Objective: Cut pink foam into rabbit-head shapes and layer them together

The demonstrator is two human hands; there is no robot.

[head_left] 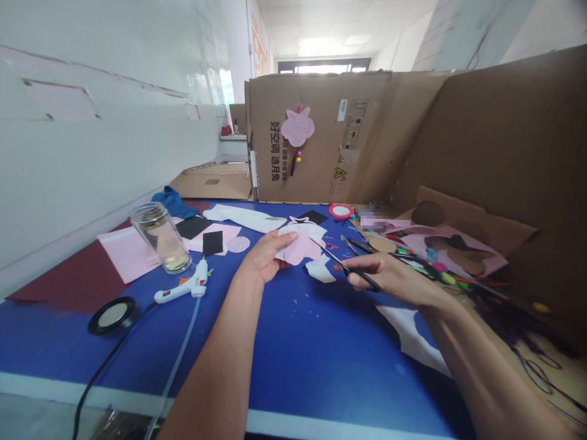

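Note:
My left hand (269,253) pinches a pink scalloped cutout (300,246) together with white paper behind it, raised over the blue table (293,360). In my right hand (389,275) are black-handled scissors (362,276), fingers wrapped round the handles. The blades point up and left and reach the right edge of the pink and white piece. A white paper scrap (321,269) hangs or lies just beneath the blades; I cannot tell whether it is still joined. Under my right forearm a larger white paper offcut (415,339) rests on the table.
At left stand a glass jar (161,237), a white glue gun (183,287) with its cord, and a black tape roll (114,315). Pink and brown offcuts, pens and beads crowd the right. A cardboard wall (367,134) with a pink hanging ornament (298,127) closes the back.

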